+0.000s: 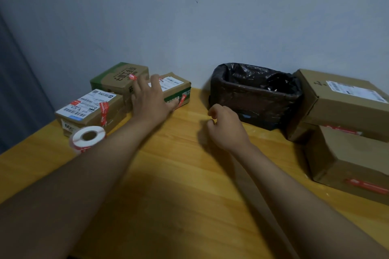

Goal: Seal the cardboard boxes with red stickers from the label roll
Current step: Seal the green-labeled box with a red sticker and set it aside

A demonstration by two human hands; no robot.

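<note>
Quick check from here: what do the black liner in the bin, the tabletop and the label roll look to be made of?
Black bin liner: thin plastic film, glossy; it crinkles and catches highlights. Yellow-orange tabletop: wood or wood-look laminate, smooth with a slight sheen; grain lines and plank seams show, but which one I cannot tell. White label roll with red stickers: apparently paper wound on a hollow core, matte.

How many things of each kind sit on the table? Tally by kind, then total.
Cardboard boxes: 5
Label roll: 1
Bag-lined bin: 1
Total: 7
</note>
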